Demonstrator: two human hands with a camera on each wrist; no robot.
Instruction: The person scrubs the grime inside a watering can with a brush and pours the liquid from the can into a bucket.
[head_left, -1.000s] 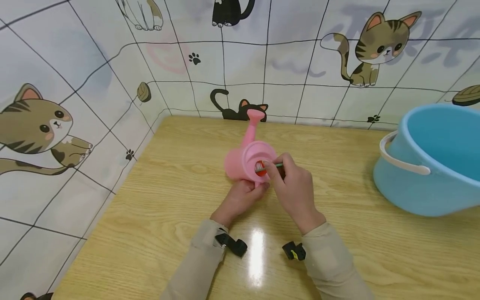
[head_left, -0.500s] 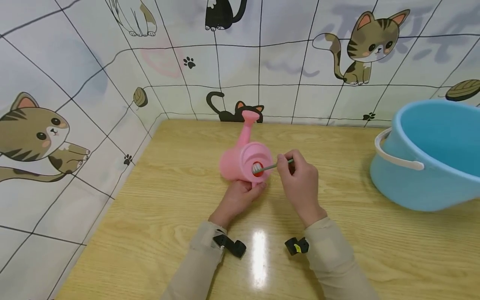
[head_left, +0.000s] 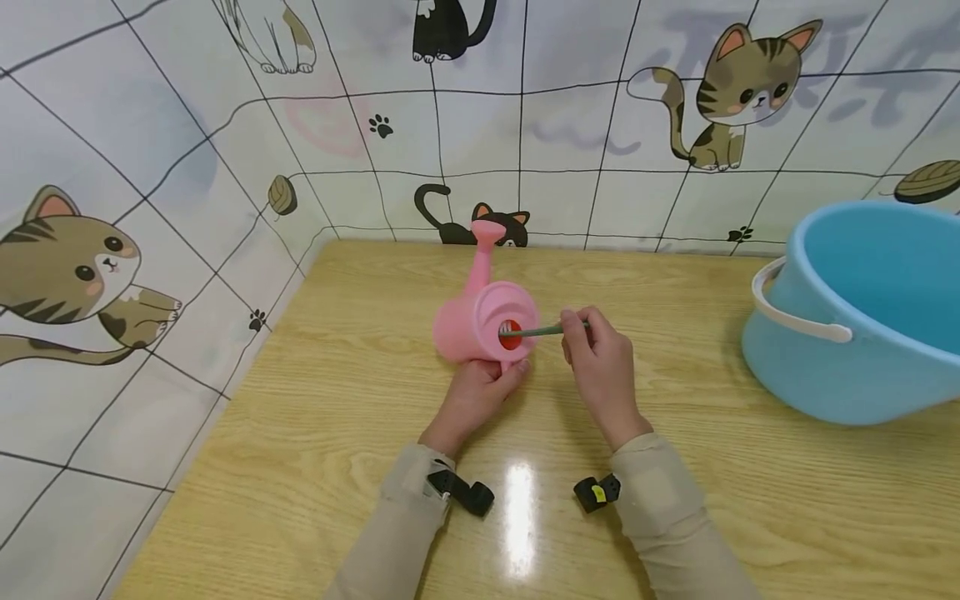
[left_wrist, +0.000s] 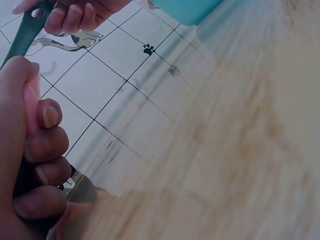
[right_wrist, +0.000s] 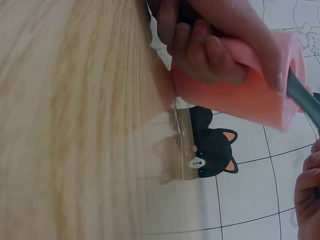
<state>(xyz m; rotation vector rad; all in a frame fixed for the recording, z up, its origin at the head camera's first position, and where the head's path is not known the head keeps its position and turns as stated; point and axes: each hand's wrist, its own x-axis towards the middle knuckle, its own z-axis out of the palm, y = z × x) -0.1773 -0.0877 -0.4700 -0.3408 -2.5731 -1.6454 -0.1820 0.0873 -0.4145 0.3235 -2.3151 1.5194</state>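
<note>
A pink watering can (head_left: 459,327) lies tipped on its side in the middle of the table, its opening turned to the right and its spout toward the wall. My left hand (head_left: 477,393) grips the can's handle from below, fingers curled round it in the left wrist view. My right hand (head_left: 602,362) pinches the handle of a green toothbrush (head_left: 551,330). The brush's head and pale bristles reach into the can's opening, where the inside shows red. In the right wrist view, the green handle (right_wrist: 302,97) crosses the can's rim beside my left thumb.
A large light-blue bucket (head_left: 817,379) with a white handle (head_left: 802,323) stands on the right. Behind and to the left, cat-printed wall covering (head_left: 570,125) borders the wooden table (head_left: 315,433).
My right hand shifts right, then stays near there as the brush levels out, showing more of its handle. The watering can, held by my left hand, moves slightly left.
</note>
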